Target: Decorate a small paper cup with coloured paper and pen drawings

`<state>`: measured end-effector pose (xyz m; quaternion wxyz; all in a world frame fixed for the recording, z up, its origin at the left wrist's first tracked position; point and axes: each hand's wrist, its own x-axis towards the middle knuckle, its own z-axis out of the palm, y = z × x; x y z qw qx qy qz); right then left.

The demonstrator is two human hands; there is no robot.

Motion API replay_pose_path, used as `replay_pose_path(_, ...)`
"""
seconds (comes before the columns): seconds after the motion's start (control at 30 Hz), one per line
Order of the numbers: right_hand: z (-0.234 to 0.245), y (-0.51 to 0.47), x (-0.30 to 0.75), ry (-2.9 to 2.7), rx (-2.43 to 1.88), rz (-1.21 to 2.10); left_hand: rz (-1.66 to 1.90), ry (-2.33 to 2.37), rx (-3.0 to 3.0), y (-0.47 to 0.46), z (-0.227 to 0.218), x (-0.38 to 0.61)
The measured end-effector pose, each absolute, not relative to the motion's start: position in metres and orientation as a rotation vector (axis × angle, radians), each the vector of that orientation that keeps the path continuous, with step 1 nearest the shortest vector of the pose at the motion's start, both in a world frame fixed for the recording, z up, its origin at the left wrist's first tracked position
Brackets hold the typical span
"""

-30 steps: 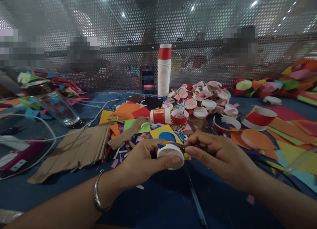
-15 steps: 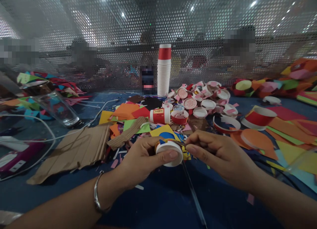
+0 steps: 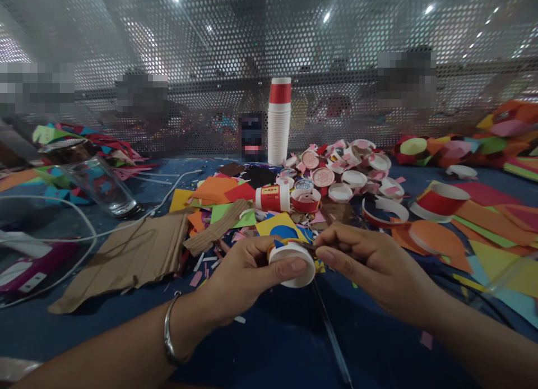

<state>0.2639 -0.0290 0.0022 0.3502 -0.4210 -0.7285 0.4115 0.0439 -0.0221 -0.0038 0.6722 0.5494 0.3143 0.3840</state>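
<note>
Since the earlier frame, our left hand [image 3: 241,277] and the white cup [image 3: 309,272] had shifted slightly toward the right of the frame, while our right hand [image 3: 372,260] had barely stirred. Nearest us, a clear rod [image 3: 336,344] slanted from the bottom edge up toward the cup. The cup sat just below the frame's centre, its hollow side tilted toward us. We judged that its thin wall could buckle if our left thumb pressed too hard, or that it could twist loose if our right hand tugged sharply. Our left hand reached in from the lower left, gripping the cup, thumb across it, fingers behind. Our right hand came from the lower right, fingertips pinched on a dark strip [image 3: 310,246] too dim to identify. Beyond lay a red cup [image 3: 271,199]; upper centre, a cup stack [image 3: 279,131] stood.
</note>
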Motion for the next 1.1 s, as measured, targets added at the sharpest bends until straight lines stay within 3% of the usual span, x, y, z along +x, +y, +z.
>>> replay_pose_path(1.1, 0.0005, -0.0310, 0.2644, -1.896, -1.091, 1.110, 0.811, 0.784, 1.414, -0.0193, -0.0039, 0.0368)
